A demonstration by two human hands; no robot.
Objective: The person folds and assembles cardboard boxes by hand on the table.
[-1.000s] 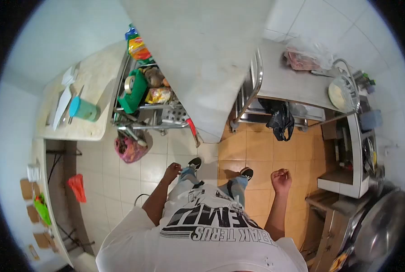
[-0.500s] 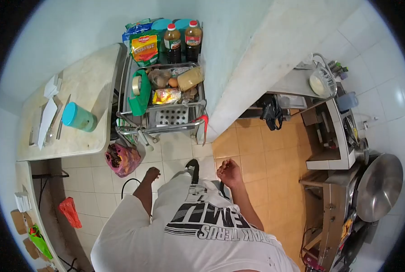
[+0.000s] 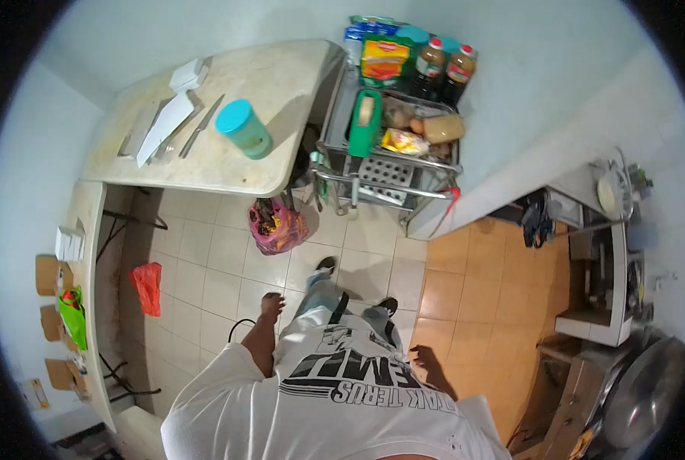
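My left hand point(image 3: 272, 305) hangs at my left side over the pale floor tiles, its fingers loosely apart and nothing in them. Beside my right hip, above the orange tiles, is my right hand point(image 3: 425, 357); it also appears empty, with fingers slightly spread. Closest ahead of the left hand, a pink plastic bag point(image 3: 278, 228) stands on the floor with things inside. Neither hand touches any object. On the table point(image 3: 204, 172) ahead are a turquoise-lidded container point(image 3: 244, 132), a knife point(image 3: 201, 127) and a white sheet point(image 3: 164, 129).
A metal trolley point(image 3: 388, 188) against the wall holds sauce bottles point(image 3: 428, 65), a green tape dispenser point(image 3: 366, 123) and food packets. A red plastic bag point(image 3: 147, 287) lies at left. To the right are a counter point(image 3: 594, 330) and a large metal wok point(image 3: 645, 391).
The view has turned left, so the table, trolley and pink bag sit further right. My feet now show in a stride. My right hand has dropped lower beside my hip.
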